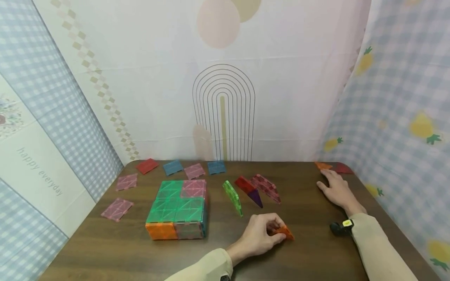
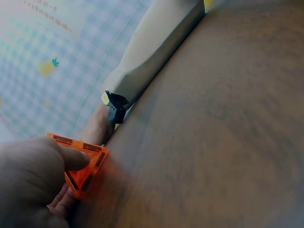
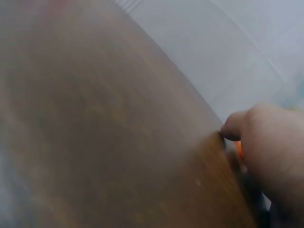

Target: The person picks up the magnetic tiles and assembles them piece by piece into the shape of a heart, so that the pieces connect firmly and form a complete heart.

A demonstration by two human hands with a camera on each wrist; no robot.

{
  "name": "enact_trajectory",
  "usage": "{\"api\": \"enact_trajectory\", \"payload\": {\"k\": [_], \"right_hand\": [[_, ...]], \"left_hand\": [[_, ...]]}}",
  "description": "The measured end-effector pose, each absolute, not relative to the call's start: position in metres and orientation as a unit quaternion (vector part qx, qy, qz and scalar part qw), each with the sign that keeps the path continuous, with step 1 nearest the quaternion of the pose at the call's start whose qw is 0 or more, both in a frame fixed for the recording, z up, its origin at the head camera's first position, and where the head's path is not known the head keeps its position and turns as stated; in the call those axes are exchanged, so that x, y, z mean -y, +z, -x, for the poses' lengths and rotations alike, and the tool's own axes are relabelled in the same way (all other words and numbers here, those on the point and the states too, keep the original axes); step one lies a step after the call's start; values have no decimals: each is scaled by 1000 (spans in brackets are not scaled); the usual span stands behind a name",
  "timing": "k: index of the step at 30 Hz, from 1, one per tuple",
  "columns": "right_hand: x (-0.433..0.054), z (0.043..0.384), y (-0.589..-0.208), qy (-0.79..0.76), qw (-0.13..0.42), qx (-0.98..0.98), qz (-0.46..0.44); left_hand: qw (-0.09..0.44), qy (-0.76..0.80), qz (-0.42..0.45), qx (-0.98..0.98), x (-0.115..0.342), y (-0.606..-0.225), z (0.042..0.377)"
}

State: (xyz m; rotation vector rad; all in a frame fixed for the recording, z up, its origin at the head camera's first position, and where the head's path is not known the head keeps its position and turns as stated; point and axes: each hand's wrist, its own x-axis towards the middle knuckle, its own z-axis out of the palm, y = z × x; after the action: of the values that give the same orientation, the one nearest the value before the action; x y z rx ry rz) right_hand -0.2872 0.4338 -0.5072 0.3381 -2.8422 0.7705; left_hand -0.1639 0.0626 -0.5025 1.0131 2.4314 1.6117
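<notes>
My left hand [image 1: 259, 235] pinches an orange triangular magnetic tile [image 1: 286, 233] low over the front of the table. In the left wrist view the thumb lies across this orange tile [image 2: 85, 178], whose edges hold dark magnet strips. At the far right corner, my right hand [image 1: 336, 189] reaches out with its fingers extended. Its fingertips are at another orange tile [image 1: 322, 166], beside a red tile [image 1: 341, 168]; whether they touch is unclear. The right wrist view is blurred, showing the hand [image 3: 273, 147] and a sliver of orange behind it.
Left of centre stands a block of magnetic tiles [image 1: 172, 212], green and pink on top. A green tile piece [image 1: 233, 198], a red and purple piece [image 1: 249, 190] and a pink piece [image 1: 266, 188] stand mid-table. Several flat square tiles, including a blue one [image 1: 172, 167], lie behind and left.
</notes>
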Motion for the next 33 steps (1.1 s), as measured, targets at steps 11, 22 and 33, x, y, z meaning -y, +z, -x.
{"api": "enact_trajectory", "payload": {"k": [11, 22, 33], "right_hand": [[-423, 259, -512, 260, 217, 937, -89], [-409, 220, -509, 276, 198, 933, -120], [-410, 198, -502, 292, 159, 939, -93]], "left_hand": [[32, 518, -329, -789, -63, -503, 164], [35, 520, -329, -788, -61, -503, 165], [-4, 524, -302, -796, -61, -503, 164]]}}
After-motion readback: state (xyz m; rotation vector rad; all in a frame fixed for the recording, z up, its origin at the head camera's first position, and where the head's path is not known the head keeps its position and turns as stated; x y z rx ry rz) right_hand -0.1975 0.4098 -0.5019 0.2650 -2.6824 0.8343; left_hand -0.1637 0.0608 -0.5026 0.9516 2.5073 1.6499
